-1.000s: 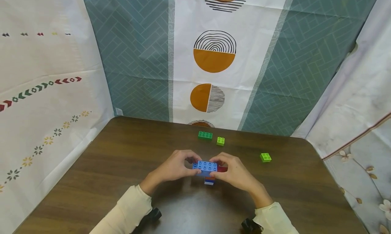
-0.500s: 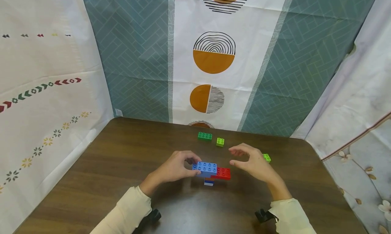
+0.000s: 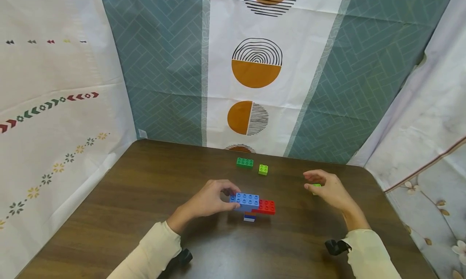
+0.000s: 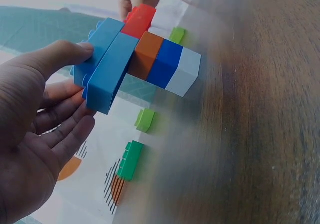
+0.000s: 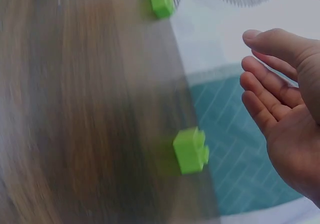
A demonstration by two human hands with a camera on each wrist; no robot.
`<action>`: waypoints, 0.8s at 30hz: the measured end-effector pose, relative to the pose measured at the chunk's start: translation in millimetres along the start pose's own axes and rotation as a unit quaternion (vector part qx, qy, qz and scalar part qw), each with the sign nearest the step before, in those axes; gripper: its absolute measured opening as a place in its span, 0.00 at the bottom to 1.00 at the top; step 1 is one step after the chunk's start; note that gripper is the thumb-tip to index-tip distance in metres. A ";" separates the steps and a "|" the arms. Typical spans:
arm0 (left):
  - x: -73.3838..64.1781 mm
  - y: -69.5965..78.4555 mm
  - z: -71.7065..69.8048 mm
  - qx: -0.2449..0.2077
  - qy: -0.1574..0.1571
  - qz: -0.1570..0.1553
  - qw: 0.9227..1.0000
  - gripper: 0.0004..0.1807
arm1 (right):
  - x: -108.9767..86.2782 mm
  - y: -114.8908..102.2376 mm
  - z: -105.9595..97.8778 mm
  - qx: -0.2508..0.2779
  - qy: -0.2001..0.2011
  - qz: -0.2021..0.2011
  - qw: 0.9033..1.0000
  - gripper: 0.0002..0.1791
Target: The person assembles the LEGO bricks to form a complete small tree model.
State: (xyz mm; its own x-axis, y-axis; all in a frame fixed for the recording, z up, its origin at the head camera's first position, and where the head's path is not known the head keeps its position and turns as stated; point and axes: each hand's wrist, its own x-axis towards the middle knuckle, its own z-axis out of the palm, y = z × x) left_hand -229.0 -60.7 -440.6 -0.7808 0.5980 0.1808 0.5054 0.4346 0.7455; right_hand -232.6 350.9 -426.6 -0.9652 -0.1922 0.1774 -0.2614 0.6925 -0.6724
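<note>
My left hand (image 3: 204, 200) pinches the light blue bricks (image 3: 247, 200) on top of a toy-brick build, holding it over the table. A red brick (image 3: 267, 207) juts out at the build's right side. Below, as the left wrist view shows, comes a column of an orange brick (image 4: 146, 56), a dark blue brick (image 4: 165, 64) and a white brick (image 4: 186, 73). At the right, my right hand (image 3: 335, 191) has its fingers loosely bent with nothing between them. It partly hides a lime green brick (image 5: 189, 151) on the table in the head view.
Toward the back of the brown wooden table (image 3: 164, 165) lie a dark green brick (image 3: 244, 162) and another small lime green brick (image 3: 263, 170). Patterned cloth (image 3: 167, 68) hangs behind the table and along both sides.
My right hand has let go of the build and moved right to the lime green brick, uncovering the red brick. The left hand keeps its hold on the build, almost unmoved.
</note>
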 end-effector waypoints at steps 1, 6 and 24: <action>0.1 -0.1 0.2 0.002 0.000 -0.001 1.000 0.18 | 0.2 4.3 -1.7 -0.004 0.002 0.005 1.000 0.22; -0.4 -0.4 0.7 0.004 0.002 0.001 1.000 0.18 | 0.8 24.1 -7.4 -0.037 0.015 0.019 0.999 0.23; 0.2 0.9 0.2 0.002 0.003 0.001 1.000 0.18 | -7.5 70.5 -6.8 -0.037 -0.007 0.072 0.997 0.22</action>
State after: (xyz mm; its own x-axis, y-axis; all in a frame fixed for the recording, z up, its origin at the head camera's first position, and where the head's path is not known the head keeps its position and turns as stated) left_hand -228.6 -60.0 -440.0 -0.7821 0.5944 0.1871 0.5091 0.4363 0.7419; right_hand -243.9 405.9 -470.5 -0.9928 -0.0959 0.0717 -0.1195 0.7626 -0.6358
